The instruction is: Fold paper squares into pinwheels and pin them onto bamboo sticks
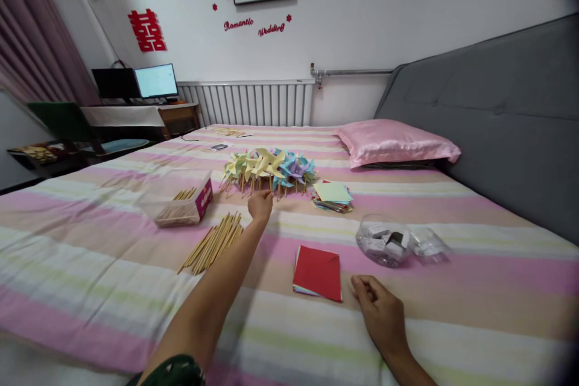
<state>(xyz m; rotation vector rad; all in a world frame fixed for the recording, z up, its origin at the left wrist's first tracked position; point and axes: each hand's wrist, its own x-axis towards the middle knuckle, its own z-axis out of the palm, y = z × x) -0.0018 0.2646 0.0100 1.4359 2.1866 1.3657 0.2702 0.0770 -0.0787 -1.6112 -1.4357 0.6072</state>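
Note:
Stretched far forward, my left hand [261, 205] is closed around the lower stick of a pale yellow pinwheel [266, 163] at the front of the cluster. Blue and purple pinwheels [294, 167] crowd beside it on wooden sticks. My right hand [380, 313] rests near the bed surface with its fingers curled in, and nothing shows in them. Just left of it lies a stack of square paper [317, 272] with a red sheet on top. A loose pile of wooden sticks [216, 243] lies beneath and left of my left forearm.
A clear plastic box [181, 211] with sticks stands at left. Right of the pinwheels is another paper stack [332, 196]. A clear round tub [383, 241] of small pieces sits beside a clear lid [429, 244]. Farther back is a pink pillow [398, 142].

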